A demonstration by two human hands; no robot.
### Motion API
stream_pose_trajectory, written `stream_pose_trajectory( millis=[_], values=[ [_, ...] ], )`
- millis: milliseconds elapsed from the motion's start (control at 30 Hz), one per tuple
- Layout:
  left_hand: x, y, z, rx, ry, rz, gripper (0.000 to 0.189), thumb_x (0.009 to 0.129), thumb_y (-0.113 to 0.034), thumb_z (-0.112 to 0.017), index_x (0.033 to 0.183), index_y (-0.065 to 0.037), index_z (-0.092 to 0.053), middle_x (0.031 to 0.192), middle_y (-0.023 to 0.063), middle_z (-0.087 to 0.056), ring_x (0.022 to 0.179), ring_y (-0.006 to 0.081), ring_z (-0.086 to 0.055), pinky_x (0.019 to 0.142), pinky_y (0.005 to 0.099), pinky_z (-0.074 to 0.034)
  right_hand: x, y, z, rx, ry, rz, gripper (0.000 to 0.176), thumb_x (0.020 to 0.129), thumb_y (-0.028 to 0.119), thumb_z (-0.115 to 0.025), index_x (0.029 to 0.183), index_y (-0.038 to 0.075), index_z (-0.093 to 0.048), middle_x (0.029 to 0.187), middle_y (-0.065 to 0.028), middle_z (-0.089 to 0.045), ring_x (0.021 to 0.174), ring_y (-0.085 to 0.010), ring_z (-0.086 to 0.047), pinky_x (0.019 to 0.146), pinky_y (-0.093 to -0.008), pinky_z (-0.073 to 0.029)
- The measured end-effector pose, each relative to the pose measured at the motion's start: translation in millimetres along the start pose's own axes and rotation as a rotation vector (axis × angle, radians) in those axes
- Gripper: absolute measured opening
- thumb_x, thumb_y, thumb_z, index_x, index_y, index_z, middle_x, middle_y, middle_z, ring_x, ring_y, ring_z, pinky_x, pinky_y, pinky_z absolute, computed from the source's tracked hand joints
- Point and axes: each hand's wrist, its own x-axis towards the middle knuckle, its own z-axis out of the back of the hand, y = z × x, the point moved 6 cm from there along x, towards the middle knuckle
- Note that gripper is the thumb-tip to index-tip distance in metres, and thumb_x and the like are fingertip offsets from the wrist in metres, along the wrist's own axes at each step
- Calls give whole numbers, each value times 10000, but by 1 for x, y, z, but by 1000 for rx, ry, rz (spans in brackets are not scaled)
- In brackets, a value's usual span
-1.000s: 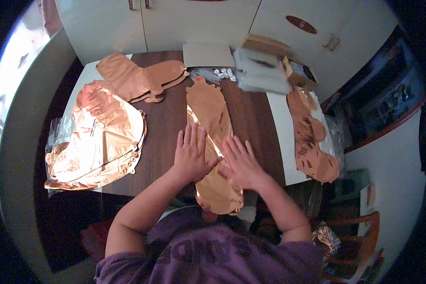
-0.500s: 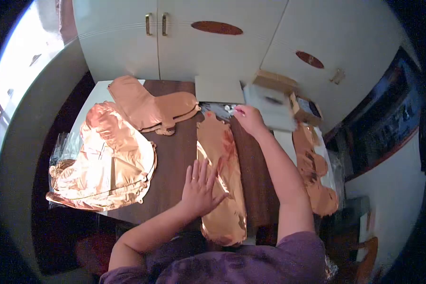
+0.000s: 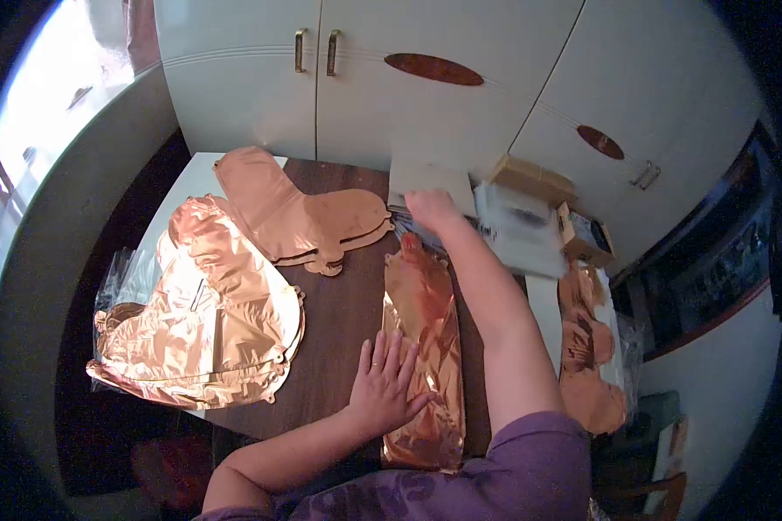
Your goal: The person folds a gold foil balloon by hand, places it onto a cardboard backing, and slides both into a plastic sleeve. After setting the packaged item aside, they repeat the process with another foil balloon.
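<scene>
A long rose-gold foil balloon [image 3: 419, 295], flat and crinkled, lies lengthwise on the dark wooden table in front of me. My left hand [image 3: 386, 382] rests on its left side, palm down with the fingers spread. Beyond the balloon's narrow far end, my right hand [image 3: 432, 209] is closed, and whatever its fingers hold is hidden. Under and beside that hand are thin silvery-grey plastic pieces, partly covered. A pale flat box or board [image 3: 404, 174] lies just behind it.
At the left are a large shiny heap of copper foil balloons [image 3: 235, 304] and a matte stack [image 3: 313, 208]. On the right lie more foil pieces [image 3: 582, 347], a clear plastic container [image 3: 517, 230] and cardboard boxes [image 3: 530, 180]. White cabinets [image 3: 235, 95] stand behind the table [image 3: 343, 321].
My right hand has moved slightly left and now hides the small whitish thing seen at its fingertips before. The left hand stays flat on the balloon. The whole view has shifted slightly.
</scene>
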Motion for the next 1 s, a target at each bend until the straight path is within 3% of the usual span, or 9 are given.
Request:
stream_pose_trajectory(
  millis=[200,333,467,533,633,733,867,900,1000],
  values=[
    [-2,-2,4,37,7,19,884,872,-654,-483,1462,-8,-351,1509,290,-286,1404,477,-248,1131,606,-187,-49,-17,97,-126,-822,71,93,862,135,-564,801,71,-593,679,-121,-569,611,-334,-557,634,-478,-461],
    [1,-1,3,-30,-53,18,902,867,-652,-512,1449,13,-332,1498,299,-284,1377,497,-278,1109,631,-213,-177,-32,165,780,-997,-356,166,897,230,-673,900,64,-658,795,-85,-652,615,-174,-586,542,-342,-473],
    [-1,17,-4,-121,-229,98,778,900,-392,-544,1455,79,-270,1475,316,-305,1386,467,-282,1151,559,-187,-296,4,81,1791,-328,-844,235,959,252,-603,1076,48,-610,848,-67,-682,641,-140,-650,473,-269,-503],
    [9,67,2,-987,-304,498,669,872,-187,-528,1430,95,-288,1471,305,-300,1386,427,-298,1161,471,-215,-335,45,49,2027,-294,-944,282,979,270,-566,1104,18,-589,889,-107,-691,707,-203,-695,536,-316,-572],
    [-31,77,56,-1026,-535,422,632,848,-100,-498,1421,83,-304,1446,279,-344,1377,377,-324,1157,398,-230,-369,81,26,2125,19,-1046,419,991,366,-527,1050,-42,-603,885,-159,-690,662,-236,-690,549,-360,-579],
    [-42,58,68,-759,-335,195,587,889,-180,-535,1417,9,-363,1429,238,-394,1379,372,-325,1161,455,-216,-391,67,41,1825,485,-917,425,991,399,-524,1000,-11,-636,854,-165,-684,651,-215,-675,591,-326,-561],
    [-44,26,41,-188,4,-188,592,888,-338,-614,1392,-76,-448,1457,183,-398,1375,386,-329,1156,552,-208,-393,57,110,708,124,-381,497,874,413,-678,1060,-46,-637,1000,-212,-669,855,-253,-678,765,-387,-558],
    [-41,29,32,-175,39,-238,594,884,-343,-617,1393,-85,-453,1461,174,-399,1378,384,-326,1156,553,-209,-392,73,124,574,21,-67,650,774,377,-760,1218,-56,-567,1217,-208,-601,1156,-340,-569,1003,-463,-443],
    [-29,35,22,-141,71,-295,582,871,-307,-619,1396,-107,-465,1463,153,-407,1382,380,-326,1150,560,-221,-403,112,100,376,98,114,649,779,313,-734,1296,-17,-525,1353,-191,-522,1292,-357,-460,1094,-487,-350]
  ],
)
